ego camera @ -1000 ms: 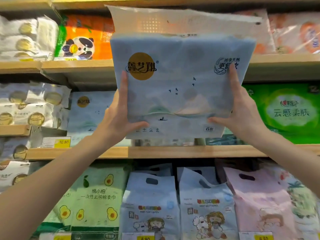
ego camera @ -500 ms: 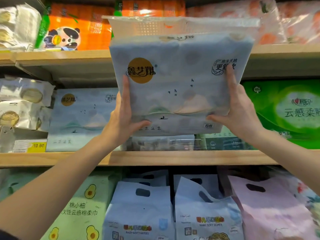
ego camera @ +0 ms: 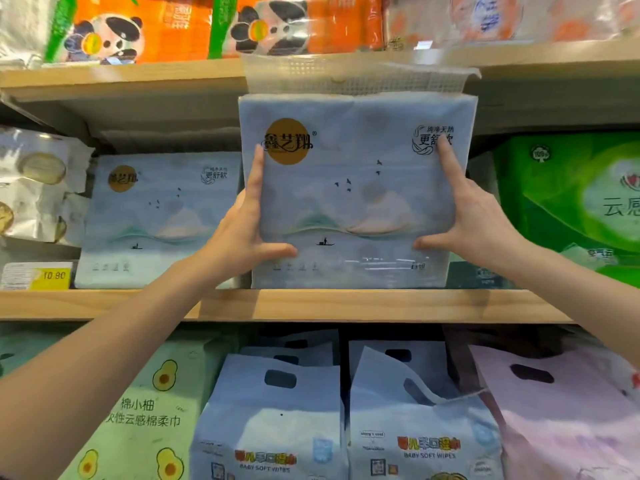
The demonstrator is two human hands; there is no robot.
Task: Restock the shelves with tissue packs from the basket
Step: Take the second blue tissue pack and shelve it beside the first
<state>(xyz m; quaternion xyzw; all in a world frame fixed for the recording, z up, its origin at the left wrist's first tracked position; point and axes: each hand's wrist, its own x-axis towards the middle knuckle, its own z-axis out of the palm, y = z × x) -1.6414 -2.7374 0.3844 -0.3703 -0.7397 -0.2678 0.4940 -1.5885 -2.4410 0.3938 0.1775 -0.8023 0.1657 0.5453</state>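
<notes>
At the left end of the wooden shelf (ego camera: 311,304), a yellow price tag (ego camera: 53,275) sits at the front edge beside a matching pale-blue pack (ego camera: 159,220) already standing upright, face out. Just right of it my left hand (ego camera: 242,233) grips the lower left side of the tissue pack (ego camera: 353,188) I am placing, fingers up its face and thumb pressed across the bottom. The pack stands upright over the middle of the shelf, its long axis running along the shelf, its bottom edge at or just above the board; I cannot tell whether it touches. Its clear top flap (ego camera: 356,76) overlaps the edge of the shelf above. My right hand (ego camera: 474,223) mirrors the grip on the lower right side, so the pack lies squarely between both hands, neither nearer. Further right stands a green pack (ego camera: 571,202). I judge the coming move to be a straight push back into the slot between the blue and green packs.
</notes>
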